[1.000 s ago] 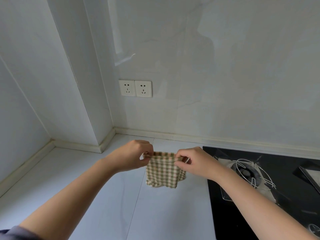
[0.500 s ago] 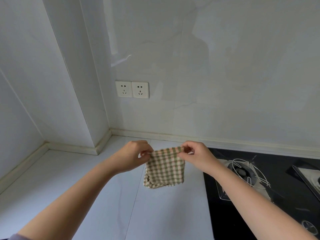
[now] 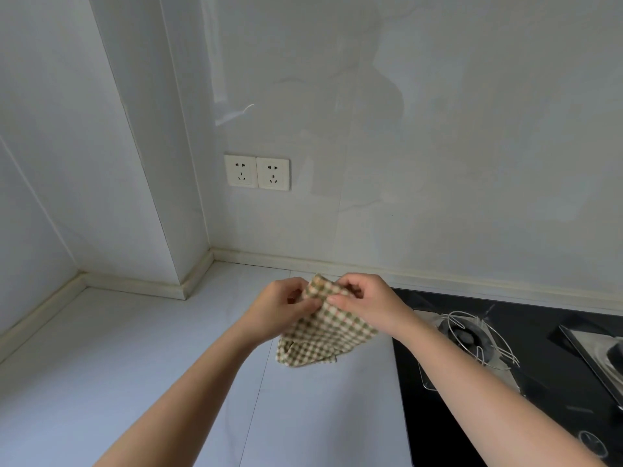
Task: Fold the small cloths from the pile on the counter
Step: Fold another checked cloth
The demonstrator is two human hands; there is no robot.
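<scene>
Twin wall sockets (image 3: 257, 172) sitting above and left of the grip, on the back wall. White counter (image 3: 135, 365) lying beneath it. Black hob (image 3: 438, 429) sitting just right of the grip, wire pan support (image 3: 478, 338) resting on its burner.

1. Two arms come in from the lower edge of the view. The left forearm (image 3: 188, 389) and the right forearm (image 3: 488, 396) are both bare along all their visible length.
2. The left hand (image 3: 279, 311) is bare, its wrist uncovered.
3. The right hand (image 3: 376, 308) is bare too. Its fingers (image 3: 352, 285) are slim, and the nails are too small to make out.
</scene>
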